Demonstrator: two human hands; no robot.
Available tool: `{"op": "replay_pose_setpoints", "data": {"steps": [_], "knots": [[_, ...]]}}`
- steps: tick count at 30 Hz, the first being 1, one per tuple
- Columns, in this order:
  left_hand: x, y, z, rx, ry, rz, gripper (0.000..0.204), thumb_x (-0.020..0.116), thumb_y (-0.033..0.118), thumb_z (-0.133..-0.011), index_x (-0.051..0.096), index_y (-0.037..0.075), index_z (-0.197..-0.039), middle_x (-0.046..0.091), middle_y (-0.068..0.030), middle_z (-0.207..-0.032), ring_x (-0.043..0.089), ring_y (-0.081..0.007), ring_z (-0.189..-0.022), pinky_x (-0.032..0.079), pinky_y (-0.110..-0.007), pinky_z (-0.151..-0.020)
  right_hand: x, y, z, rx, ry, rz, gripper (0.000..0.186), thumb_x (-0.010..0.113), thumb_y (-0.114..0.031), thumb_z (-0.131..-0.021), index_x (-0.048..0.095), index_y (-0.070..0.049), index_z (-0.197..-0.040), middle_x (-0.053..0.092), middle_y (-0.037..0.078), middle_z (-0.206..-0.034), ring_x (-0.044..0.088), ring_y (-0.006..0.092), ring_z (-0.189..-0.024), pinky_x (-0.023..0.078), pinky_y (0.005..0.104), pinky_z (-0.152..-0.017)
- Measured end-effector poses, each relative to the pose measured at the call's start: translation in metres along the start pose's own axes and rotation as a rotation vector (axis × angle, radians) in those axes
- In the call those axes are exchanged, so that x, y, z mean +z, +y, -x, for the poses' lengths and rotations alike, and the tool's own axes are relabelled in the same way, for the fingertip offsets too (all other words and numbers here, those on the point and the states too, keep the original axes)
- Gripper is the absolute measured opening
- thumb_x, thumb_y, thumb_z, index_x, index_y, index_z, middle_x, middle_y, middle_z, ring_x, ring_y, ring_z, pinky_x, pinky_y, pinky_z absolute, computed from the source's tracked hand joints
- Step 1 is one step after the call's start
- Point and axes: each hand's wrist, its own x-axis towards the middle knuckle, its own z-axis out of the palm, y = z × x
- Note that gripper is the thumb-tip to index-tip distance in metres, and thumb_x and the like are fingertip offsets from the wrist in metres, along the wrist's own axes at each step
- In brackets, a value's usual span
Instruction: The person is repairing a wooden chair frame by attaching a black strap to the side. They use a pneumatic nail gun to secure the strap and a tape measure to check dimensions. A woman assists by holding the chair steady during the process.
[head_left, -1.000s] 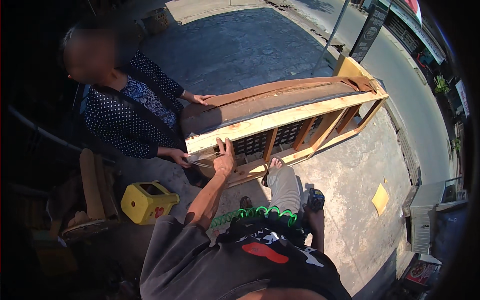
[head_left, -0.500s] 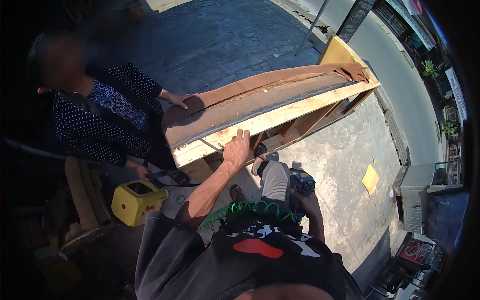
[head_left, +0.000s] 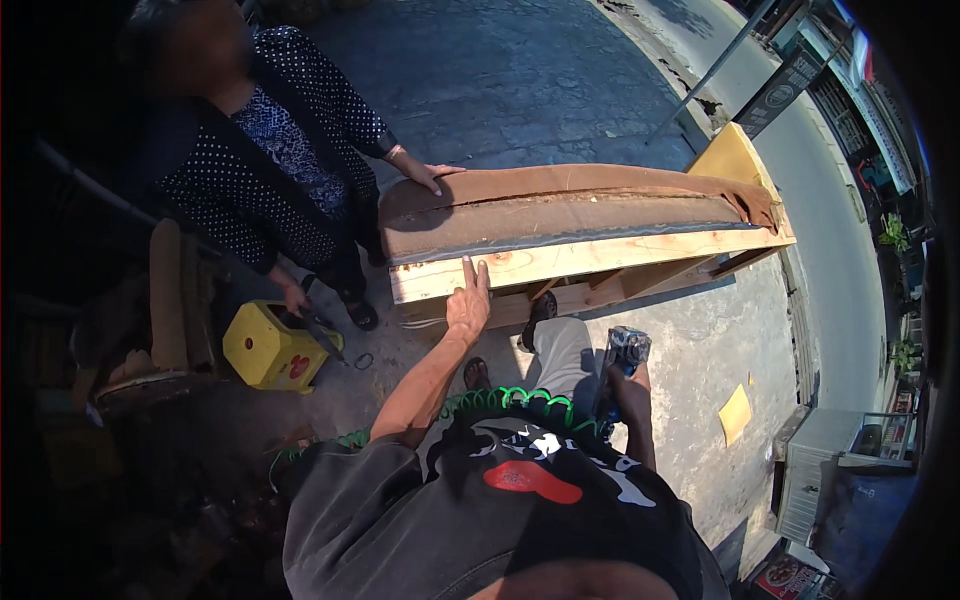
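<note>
My left hand (head_left: 468, 308) has its index and middle fingers stretched out against the pale wooden rail (head_left: 520, 258) of an upholstered furniture frame. Nothing shows in that hand. Brown fabric padding (head_left: 560, 210) runs along the top of the frame, with a torn or folded end at the right. My right hand (head_left: 632, 392) is closed round a blue and black air-powered nail or stapling gun (head_left: 625, 350), held upright beside my right leg. A green coiled air hose (head_left: 510, 397) crosses in front of my shirt.
A co-worker in a dotted jacket (head_left: 325, 90) stands at the left, one hand (head_left: 428, 178) on the padding. Their other hand (head_left: 294, 297) is by a yellow plastic container (head_left: 270, 350). Yellow foam (head_left: 737, 415) lies on the concrete floor; a road (head_left: 845, 270) runs at the right.
The view has shifted, so the frame sits farther right. My left hand's two fingers are now straighter and more spread on the rail. The gun in my right hand has turned upright.
</note>
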Motion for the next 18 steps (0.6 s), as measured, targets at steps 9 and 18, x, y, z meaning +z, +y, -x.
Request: {"op": "replay_pose_setpoints", "data": {"steps": [9, 18], "knots": [[0.006, 0.021, -0.018, -0.039, 0.023, -0.042, 0.07, 0.053, 0.011, -0.093, 0.027, 0.003, -0.158, 0.018, -0.0363, -0.16, 0.075, -0.0327, -0.077, 0.062, -0.04, -0.064, 0.01, 0.001, -0.01, -0.092, -0.07, 0.359, 0.046, 0.069, -0.035, -0.082, 0.068, -0.004, -0.116, 0.07, 0.02, -0.092, 0.069, 0.0334, -0.086, 0.051, 0.0434, -0.079], [0.025, 0.019, -0.01, -0.059, 0.035, -0.036, 0.078, 0.057, 0.009, -0.09, 0.021, 0.004, -0.159, 0.012, -0.0354, -0.161, 0.075, -0.032, -0.076, 0.062, -0.038, -0.062, 0.017, 0.017, -0.065, -0.148, 0.027, 0.215, 0.027, 0.07, -0.025, -0.085, 0.066, -0.001, -0.097, 0.061, 0.003, -0.068, 0.056, 0.013, -0.057, 0.042, 0.0318, -0.052]]}}
